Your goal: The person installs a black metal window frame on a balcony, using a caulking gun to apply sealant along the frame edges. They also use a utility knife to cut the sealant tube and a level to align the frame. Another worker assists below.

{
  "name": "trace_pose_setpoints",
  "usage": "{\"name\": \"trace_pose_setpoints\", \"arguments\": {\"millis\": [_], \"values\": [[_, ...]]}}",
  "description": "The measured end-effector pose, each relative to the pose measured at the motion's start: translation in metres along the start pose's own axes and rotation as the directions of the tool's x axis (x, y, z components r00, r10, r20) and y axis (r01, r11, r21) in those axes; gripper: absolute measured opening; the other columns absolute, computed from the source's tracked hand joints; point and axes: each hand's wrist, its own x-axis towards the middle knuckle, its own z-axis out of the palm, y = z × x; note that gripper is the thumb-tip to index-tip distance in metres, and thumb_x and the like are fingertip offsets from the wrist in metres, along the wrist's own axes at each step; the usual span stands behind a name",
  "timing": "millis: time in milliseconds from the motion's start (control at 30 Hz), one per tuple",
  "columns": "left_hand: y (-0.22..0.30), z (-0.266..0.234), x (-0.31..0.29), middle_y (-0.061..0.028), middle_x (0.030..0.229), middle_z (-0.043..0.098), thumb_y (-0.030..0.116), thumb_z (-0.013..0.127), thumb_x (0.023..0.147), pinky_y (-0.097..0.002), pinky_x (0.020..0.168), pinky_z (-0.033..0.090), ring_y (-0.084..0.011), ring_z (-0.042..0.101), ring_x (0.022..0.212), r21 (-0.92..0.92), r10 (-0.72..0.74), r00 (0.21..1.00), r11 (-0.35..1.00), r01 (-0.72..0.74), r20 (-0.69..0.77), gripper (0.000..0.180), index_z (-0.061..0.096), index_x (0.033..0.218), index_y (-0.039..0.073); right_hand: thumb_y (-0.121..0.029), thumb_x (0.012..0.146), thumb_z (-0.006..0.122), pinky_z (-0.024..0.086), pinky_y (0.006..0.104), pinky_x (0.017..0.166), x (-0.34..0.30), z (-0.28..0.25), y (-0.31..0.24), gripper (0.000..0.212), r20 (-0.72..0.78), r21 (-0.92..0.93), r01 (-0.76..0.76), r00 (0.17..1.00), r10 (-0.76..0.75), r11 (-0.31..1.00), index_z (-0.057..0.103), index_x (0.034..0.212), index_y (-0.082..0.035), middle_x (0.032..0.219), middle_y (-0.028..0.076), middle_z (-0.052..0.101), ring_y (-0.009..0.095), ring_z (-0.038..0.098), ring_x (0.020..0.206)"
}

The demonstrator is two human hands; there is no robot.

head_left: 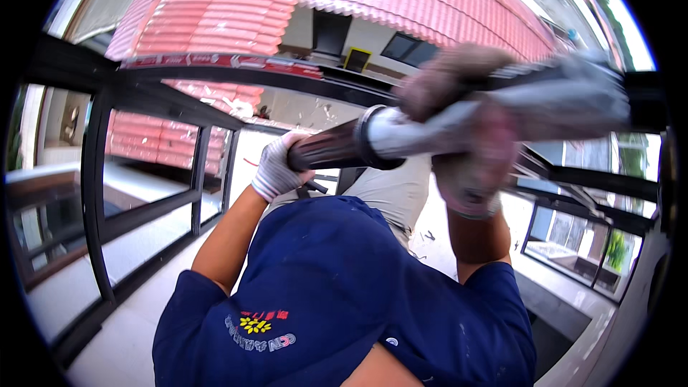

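Note:
My left hand [279,165], in a striped white work glove, is closed round the dark brown barrel of a caulking gun [331,146]. A black handle part shows just below that hand. Out of the barrel's black end ring, toward the upper right, runs a soft, pale grey sealant sausage pack [573,104] with a dark stripe. My right hand [476,168], in a stained glove and smeared by motion, is wrapped round this pack beyond the ring. The pack's inner end is hidden inside the barrel.
Black metal window frames [97,193] stand on my left, with more framing [595,179] on my right. A dark rail with a red strip [222,61] crosses ahead. Beyond and below it lies a red tiled roof [222,7]. Small debris [423,247] lies on the pale floor.

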Motion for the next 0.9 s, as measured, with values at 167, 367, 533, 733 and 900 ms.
{"name": "trace_pose_setpoints", "arguments": {"millis": [167, 367, 533, 733, 900], "values": [[-0.004, 0.013, -0.002, -0.0159, 0.1, 0.07, 0.01, 0.082, 0.066, -0.0356, 0.08, 0.055, -0.0262, 0.071, 0.091, -0.011, -0.016, 0.999, 1.0, 0.016, -0.045, 0.057, 0.059, 0.117, 0.001, -0.029, 0.082, 0.073, 0.046, 0.0396, 0.104, -0.063, -0.011, 0.027, 0.057, -0.202, -0.359, -0.157, 0.975, 0.087, 0.92, 0.055, 0.128, 0.0, 0.132, 0.016, 0.058, 0.025, 0.053, 0.127], [-0.016, 0.017, -0.029, -0.0081, 0.093, 0.068, 0.009, 0.082, 0.074, -0.0323, 0.075, 0.053, -0.0165, 0.065, 0.082, 0.049, -0.028, 0.999, 0.998, 0.029, -0.024, 0.039, 0.061, 0.106, 0.001, -0.032, 0.091, 0.073, 0.053, 0.0338, 0.092, -0.262, -0.145, 0.121, 0.048, -0.808, -0.263, -0.813, 0.48, 0.342, 0.52, 0.063, 0.125, 0.001, 0.116, 0.013, 0.069, 0.021, 0.065, 0.103], [-0.005, 0.01, -0.041, -0.0033, 0.094, 0.064, -0.001, 0.076, 0.077, -0.0289, 0.084, 0.05, -0.0132, 0.062, 0.088, -0.112, -0.284, 0.956, 0.95, 0.292, 0.077, 0.025, 0.063, 0.098, 0.003, -0.035, 0.088, 0.075, 0.051, 0.0364, 0.097, -0.346, -0.27, 0.119, 0.046, -0.981, -0.176, -0.881, 0.194, -0.004, 0.439, 0.068, 0.117, 0.0, 0.116, 0.018, 0.069, 0.028, 0.066, 0.109], [0.007, 0.02, -0.041, -0.0029, 0.098, 0.061, -0.006, 0.075, 0.075, -0.0292, 0.088, 0.049, -0.0127, 0.059, 0.09, -0.179, -0.243, 0.97, 0.953, 0.244, 0.028, 0.044, 0.055, 0.113, 0.004, -0.054, 0.078, 0.077, 0.037, 0.044, 0.112, -0.294, -0.339, 0.125, 0.072, -0.943, -0.277, -0.961, 0.276, -0.185, -0.021, 0.061, 0.133, -0.01, 0.138, 0.015, 0.057, 0.033, 0.05, 0.13], [0.015, 0.026, -0.037, -0.0029, 0.098, 0.06, -0.005, 0.074, 0.076, -0.0292, 0.088, 0.049, -0.0126, 0.058, 0.091, -0.074, -0.182, 0.979, 0.979, 0.189, 0.092, 0.042, 0.055, 0.112, 0.004, -0.044, 0.079, 0.08, 0.038, 0.0419, 0.11, -0.279, -0.362, 0.143, 0.043, -0.929, -0.341, -0.94, 0.337, -0.155, -0.003, 0.074, 0.109, -0.013, 0.129, 0.008, 0.064, 0.027, 0.052, 0.128]]}}
